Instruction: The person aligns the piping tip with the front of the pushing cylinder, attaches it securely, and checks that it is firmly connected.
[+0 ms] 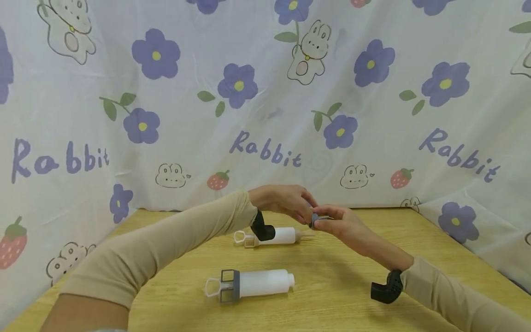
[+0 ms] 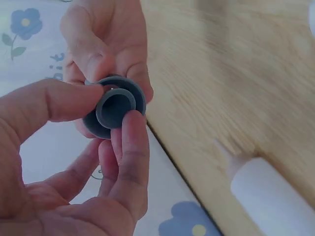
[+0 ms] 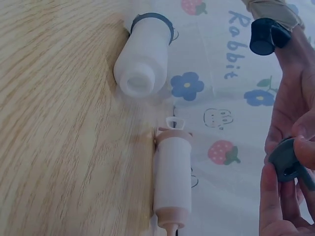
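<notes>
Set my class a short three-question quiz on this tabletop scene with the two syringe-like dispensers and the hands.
1. True or false: the grey cap lies on the wooden table.
2. Which dispenser has an open neck with no nozzle: A, the grey-collared dispenser, or B, the beige-tipped dispenser?
3. Which hands pinch the cap?

Key: 1 false, it is held in the air. 2 A. 3 both, the left hand and the right hand.
</notes>
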The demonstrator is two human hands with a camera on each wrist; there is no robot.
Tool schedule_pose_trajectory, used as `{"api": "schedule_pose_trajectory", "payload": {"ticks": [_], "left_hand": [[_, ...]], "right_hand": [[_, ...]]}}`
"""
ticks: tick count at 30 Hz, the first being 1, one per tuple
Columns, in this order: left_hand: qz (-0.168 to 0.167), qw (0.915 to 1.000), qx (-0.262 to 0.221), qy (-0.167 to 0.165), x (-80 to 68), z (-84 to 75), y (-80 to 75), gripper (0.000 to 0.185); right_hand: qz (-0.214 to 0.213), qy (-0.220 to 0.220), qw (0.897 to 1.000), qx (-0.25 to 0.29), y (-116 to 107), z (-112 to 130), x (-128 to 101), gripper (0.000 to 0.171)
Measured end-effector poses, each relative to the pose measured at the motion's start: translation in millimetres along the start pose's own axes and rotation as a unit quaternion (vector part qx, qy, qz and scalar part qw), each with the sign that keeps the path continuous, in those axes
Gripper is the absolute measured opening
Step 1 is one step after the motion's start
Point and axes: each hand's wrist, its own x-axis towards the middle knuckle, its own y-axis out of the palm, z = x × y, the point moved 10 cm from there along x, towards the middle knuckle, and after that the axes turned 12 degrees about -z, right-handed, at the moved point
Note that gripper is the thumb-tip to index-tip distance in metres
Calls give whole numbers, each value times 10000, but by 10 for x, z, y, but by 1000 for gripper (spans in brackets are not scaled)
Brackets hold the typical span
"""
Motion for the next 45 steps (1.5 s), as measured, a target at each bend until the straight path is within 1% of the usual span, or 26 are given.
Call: {"api": "schedule_pose_trajectory", "payload": {"ticks": [2, 4, 9, 13, 18, 21, 26, 31, 35, 38, 40, 45], "left_hand": [[42, 9993, -384, 3, -5, 19, 13, 45], [-58, 9980, -626, 29, 2, 38, 12, 45], [-523, 9963, -661, 139, 25, 92, -11, 43], [-628, 9952, -710, 227, 27, 136, 0, 38], [-536, 9953, -673, 441, 15, 164, 33, 36], [-382, 9949, -739, 568, -10, 167, 39, 37], [-159, 9930, -815, 840, -93, 159, -30, 42], [-103, 9933, -705, 914, -219, 231, -156, 42], [-138, 9954, -295, 903, -385, 368, -277, 35], [-188, 9953, 68, 946, -547, 520, -365, 33], [-212, 9949, 193, 967, -659, 648, -403, 33], [-282, 9953, 186, 909, -928, 988, -422, 33]], "right_hand": [[29, -20, 10000, 44, 3, -2, -5, 36], [62, -43, 9999, 92, 3, -2, -9, 36], [163, -116, 9996, 195, -8, -4, -16, 35], [332, -111, 9984, 446, 20, -12, -29, 34], [469, -106, 9972, 572, 55, -21, -48, 32], [519, -127, 9971, 545, 58, -19, -53, 31], [596, -211, 9967, 514, 53, 6, -44, 30], [596, -189, 9970, 452, 40, -10, -41, 30], [531, -78, 9975, 456, 19, -49, -50, 30], [542, -57, 9974, 474, 18, -73, -61, 29], [601, -83, 9969, 505, 27, -86, -72, 29], [774, -197, 9955, 500, 40, -113, -99, 30]]}}
